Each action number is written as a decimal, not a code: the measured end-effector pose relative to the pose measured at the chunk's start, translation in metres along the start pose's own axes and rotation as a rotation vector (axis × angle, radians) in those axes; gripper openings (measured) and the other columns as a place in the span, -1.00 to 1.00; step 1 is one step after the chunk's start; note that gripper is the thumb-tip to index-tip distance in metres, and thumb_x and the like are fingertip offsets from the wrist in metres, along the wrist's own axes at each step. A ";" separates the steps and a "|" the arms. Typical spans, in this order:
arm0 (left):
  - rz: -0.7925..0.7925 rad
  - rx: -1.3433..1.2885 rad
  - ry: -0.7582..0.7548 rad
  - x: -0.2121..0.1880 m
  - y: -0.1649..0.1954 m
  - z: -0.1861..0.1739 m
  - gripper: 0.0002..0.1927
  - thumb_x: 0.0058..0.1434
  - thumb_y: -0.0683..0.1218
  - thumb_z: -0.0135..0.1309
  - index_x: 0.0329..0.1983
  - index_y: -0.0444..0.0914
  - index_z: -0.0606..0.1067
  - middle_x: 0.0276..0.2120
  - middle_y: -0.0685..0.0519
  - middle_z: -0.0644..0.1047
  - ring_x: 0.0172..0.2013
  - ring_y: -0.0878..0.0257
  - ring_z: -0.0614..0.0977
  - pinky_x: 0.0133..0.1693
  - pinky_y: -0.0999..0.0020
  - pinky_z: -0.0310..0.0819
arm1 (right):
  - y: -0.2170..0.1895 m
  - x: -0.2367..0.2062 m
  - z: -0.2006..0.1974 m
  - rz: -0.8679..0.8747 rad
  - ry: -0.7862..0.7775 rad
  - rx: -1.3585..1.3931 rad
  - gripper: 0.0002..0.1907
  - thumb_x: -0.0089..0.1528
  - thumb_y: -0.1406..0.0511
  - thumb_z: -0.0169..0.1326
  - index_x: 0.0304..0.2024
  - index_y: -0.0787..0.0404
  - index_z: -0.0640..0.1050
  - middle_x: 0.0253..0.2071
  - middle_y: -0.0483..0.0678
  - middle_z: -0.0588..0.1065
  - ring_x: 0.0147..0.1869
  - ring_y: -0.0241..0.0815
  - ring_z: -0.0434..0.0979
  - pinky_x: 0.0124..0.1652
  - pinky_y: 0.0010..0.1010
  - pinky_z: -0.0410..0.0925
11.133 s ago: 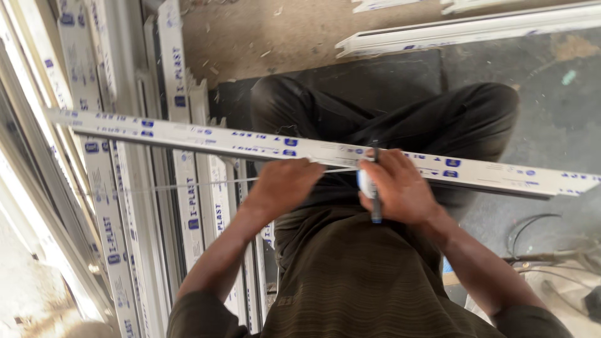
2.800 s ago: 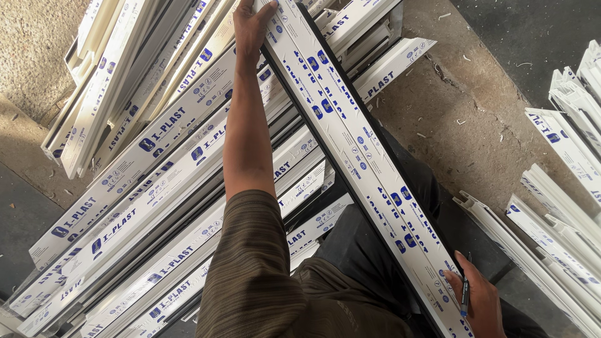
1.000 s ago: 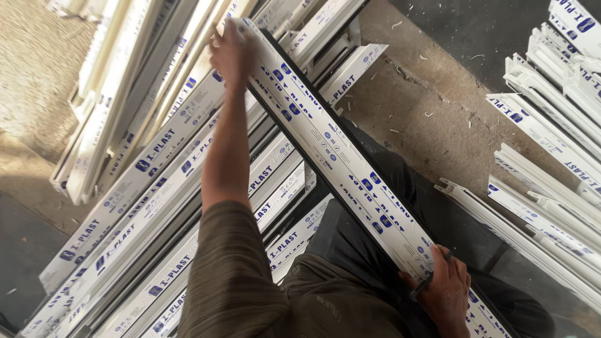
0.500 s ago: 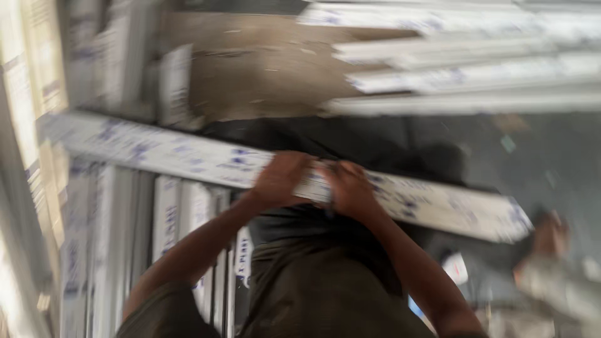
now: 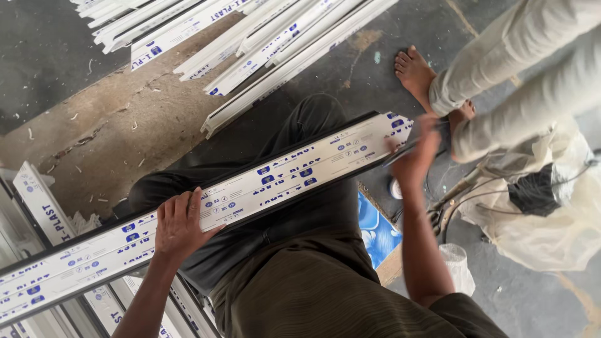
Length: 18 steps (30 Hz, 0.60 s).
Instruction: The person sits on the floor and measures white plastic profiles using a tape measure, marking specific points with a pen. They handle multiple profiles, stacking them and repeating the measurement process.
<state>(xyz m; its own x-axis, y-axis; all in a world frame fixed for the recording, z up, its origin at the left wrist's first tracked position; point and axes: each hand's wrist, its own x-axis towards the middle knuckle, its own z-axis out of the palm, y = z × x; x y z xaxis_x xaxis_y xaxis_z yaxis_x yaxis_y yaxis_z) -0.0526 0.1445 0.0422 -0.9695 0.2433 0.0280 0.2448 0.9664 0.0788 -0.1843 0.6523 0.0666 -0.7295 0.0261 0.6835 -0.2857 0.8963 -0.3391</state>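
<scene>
**Long white profile across the lap**

The white profile strip lies slantwise over the person's knees. Left hand presses flat on it, fingers spread — not gripping. Right hand sits at the far end, closed around a thin pen-like tool — blurred. Another person's bare foot stands nearby.

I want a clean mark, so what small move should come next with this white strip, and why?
Probably press the left hand down firmly first: the white profile lies loose across the lap, while the right hand holds a pen at its far end.
</scene>
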 end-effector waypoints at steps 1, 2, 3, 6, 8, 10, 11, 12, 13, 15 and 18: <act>0.005 0.003 0.001 -0.001 -0.001 0.003 0.13 -0.19 0.42 0.34 0.32 -0.32 0.33 0.09 -0.15 0.38 0.09 -0.08 0.42 0.15 -0.10 0.31 | 0.022 -0.001 -0.001 0.037 0.044 -0.074 -0.19 0.16 0.29 0.37 0.37 0.36 0.30 0.23 0.15 0.40 0.25 0.11 0.46 0.11 -0.07 0.42; 0.000 0.000 0.000 -0.002 -0.001 0.004 0.12 -0.19 0.41 0.34 0.32 -0.32 0.32 0.08 -0.15 0.38 0.09 -0.07 0.42 0.15 -0.10 0.31 | 0.039 -0.002 0.001 0.232 -0.046 0.185 -0.27 0.20 0.29 0.35 0.33 0.35 0.33 0.17 0.08 0.43 0.16 -0.02 0.49 0.06 -0.18 0.43; -0.003 -0.004 -0.003 -0.002 -0.002 0.005 0.11 -0.18 0.41 0.34 0.32 -0.31 0.32 0.08 -0.14 0.38 0.09 -0.06 0.42 0.15 -0.10 0.31 | 0.052 -0.005 0.003 0.426 -0.140 0.449 -0.35 0.24 0.30 0.34 0.30 0.34 0.37 0.12 0.00 0.46 0.07 -0.14 0.52 0.00 -0.30 0.43; 0.021 0.005 0.035 -0.003 -0.002 0.004 0.10 -0.16 0.40 0.34 0.33 -0.32 0.31 0.08 -0.14 0.37 0.08 -0.07 0.42 0.14 -0.11 0.32 | 0.067 -0.014 0.019 0.692 -0.263 0.862 -0.43 0.29 0.29 0.30 0.28 0.33 0.42 -0.07 -0.11 0.49 -0.10 -0.34 0.52 -0.10 -0.48 0.43; 0.036 0.000 0.072 -0.003 -0.001 0.003 0.10 -0.15 0.40 0.34 0.33 -0.33 0.31 0.08 -0.15 0.38 0.07 -0.08 0.43 0.13 -0.12 0.33 | 0.065 -0.020 0.028 0.728 -0.235 0.889 -0.46 0.29 0.28 0.27 0.27 0.32 0.44 -0.16 -0.14 0.48 -0.16 -0.40 0.48 -0.17 -0.53 0.40; 0.043 -0.014 0.105 -0.003 -0.001 0.001 0.09 -0.14 0.39 0.34 0.33 -0.33 0.31 0.08 -0.15 0.38 0.07 -0.09 0.43 0.13 -0.12 0.34 | 0.058 -0.025 0.035 0.728 -0.140 0.804 -0.50 0.28 0.28 0.24 0.22 0.32 0.45 -0.21 -0.19 0.45 -0.23 -0.43 0.42 -0.28 -0.57 0.33; 0.039 -0.017 0.115 -0.002 -0.001 0.001 0.09 -0.14 0.38 0.34 0.33 -0.32 0.31 0.08 -0.15 0.38 0.07 -0.08 0.43 0.13 -0.12 0.34 | 0.055 -0.026 0.037 0.695 -0.104 0.796 -0.54 0.32 0.28 0.23 0.21 0.33 0.47 -0.22 -0.20 0.43 -0.22 -0.43 0.39 -0.26 -0.59 0.30; 0.037 -0.021 0.122 -0.002 -0.001 0.000 0.09 -0.15 0.38 0.34 0.33 -0.32 0.32 0.07 -0.14 0.38 0.06 -0.08 0.43 0.12 -0.12 0.35 | 0.051 -0.029 0.039 0.665 -0.067 0.785 -0.58 0.35 0.28 0.22 0.20 0.34 0.49 -0.24 -0.21 0.41 -0.22 -0.43 0.36 -0.24 -0.60 0.27; 0.039 -0.026 0.123 -0.002 -0.002 0.000 0.09 -0.15 0.38 0.34 0.33 -0.32 0.32 0.07 -0.14 0.38 0.06 -0.08 0.44 0.12 -0.12 0.35 | 0.048 -0.030 0.040 0.641 -0.030 0.771 -0.62 0.39 0.28 0.21 0.18 0.35 0.52 -0.25 -0.22 0.39 -0.22 -0.44 0.33 -0.22 -0.62 0.25; 0.030 -0.016 0.106 -0.002 -0.002 -0.001 0.10 -0.18 0.38 0.35 0.32 -0.32 0.32 0.07 -0.15 0.39 0.06 -0.10 0.44 0.10 -0.12 0.35 | 0.044 -0.032 0.042 0.617 0.009 0.779 -0.63 0.39 0.30 0.20 0.18 0.36 0.51 -0.18 -0.24 0.46 -0.13 -0.46 0.39 -0.11 -0.64 0.29; 0.026 -0.027 0.120 -0.001 -0.004 0.000 0.10 -0.17 0.38 0.36 0.32 -0.32 0.33 0.06 -0.15 0.39 0.05 -0.10 0.44 0.10 -0.13 0.35 | 0.043 -0.031 0.045 0.647 0.029 0.849 -0.66 0.37 0.30 0.20 0.13 0.36 0.52 -0.26 -0.26 0.42 -0.19 -0.48 0.33 -0.19 -0.63 0.23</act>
<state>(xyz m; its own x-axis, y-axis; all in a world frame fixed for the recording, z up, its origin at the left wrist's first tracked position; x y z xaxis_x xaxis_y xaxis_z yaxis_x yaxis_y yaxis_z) -0.0523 0.1405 0.0420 -0.9553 0.2552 0.1490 0.2718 0.9568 0.1035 -0.2018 0.6705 0.0021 -0.8857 0.4068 0.2237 -0.1972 0.1066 -0.9745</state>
